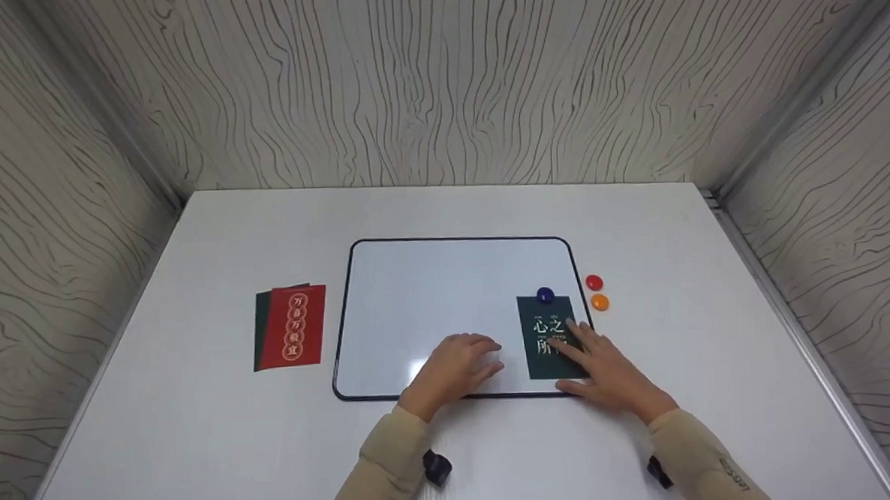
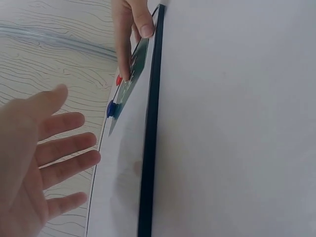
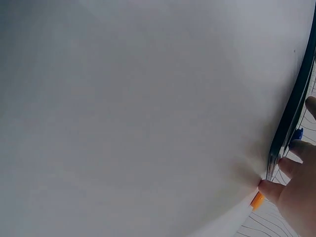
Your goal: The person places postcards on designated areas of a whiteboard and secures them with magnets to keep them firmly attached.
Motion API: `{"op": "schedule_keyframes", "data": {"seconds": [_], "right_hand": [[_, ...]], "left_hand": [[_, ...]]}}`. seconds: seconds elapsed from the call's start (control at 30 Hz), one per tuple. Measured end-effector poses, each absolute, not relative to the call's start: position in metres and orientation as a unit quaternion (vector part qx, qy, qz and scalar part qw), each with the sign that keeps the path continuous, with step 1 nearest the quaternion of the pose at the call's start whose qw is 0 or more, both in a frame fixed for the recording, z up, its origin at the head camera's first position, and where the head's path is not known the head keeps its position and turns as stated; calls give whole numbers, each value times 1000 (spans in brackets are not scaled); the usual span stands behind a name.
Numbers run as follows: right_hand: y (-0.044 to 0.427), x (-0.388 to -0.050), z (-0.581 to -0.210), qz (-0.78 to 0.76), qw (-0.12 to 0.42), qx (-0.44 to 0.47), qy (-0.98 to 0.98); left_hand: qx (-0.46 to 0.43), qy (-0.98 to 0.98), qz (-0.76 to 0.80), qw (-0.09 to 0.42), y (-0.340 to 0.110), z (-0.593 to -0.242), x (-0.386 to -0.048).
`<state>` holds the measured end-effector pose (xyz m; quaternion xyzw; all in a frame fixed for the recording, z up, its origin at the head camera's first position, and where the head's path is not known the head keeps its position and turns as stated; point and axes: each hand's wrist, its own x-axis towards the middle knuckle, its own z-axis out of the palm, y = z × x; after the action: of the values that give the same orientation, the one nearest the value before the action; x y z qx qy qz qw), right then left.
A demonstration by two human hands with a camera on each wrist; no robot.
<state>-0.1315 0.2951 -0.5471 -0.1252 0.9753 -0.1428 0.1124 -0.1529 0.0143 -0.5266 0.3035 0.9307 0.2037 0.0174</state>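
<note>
Settling green card [image 1: 539, 365] at right end of whiteboard [image 1: 432, 288], I'd judge; blue magnet [image 1: 545, 295] on card's far edge. Right grip [image 1: 608, 367]: fingers extended on card. Left grip [image 1: 454, 366]: relaxed, empty, over whiteboard's near edge. Next likely needs red card [image 1: 315, 331], left of whiteboard.

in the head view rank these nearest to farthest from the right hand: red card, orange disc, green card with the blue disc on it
1. Green card: on the whiteboard's right side, partly covered by the right hand.
2. Orange disc: just beyond the hand, off the board's right edge.
3. Red card: far across, left of the board.
</note>
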Motion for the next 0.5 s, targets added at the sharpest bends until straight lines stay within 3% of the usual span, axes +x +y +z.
{"op": "schedule_keyframes", "data": {"seconds": [0.5], "right_hand": [[299, -134, -552, -165, 126, -141, 968]], "left_hand": [[274, 934, 228, -6, -11, -525, -160]]}}
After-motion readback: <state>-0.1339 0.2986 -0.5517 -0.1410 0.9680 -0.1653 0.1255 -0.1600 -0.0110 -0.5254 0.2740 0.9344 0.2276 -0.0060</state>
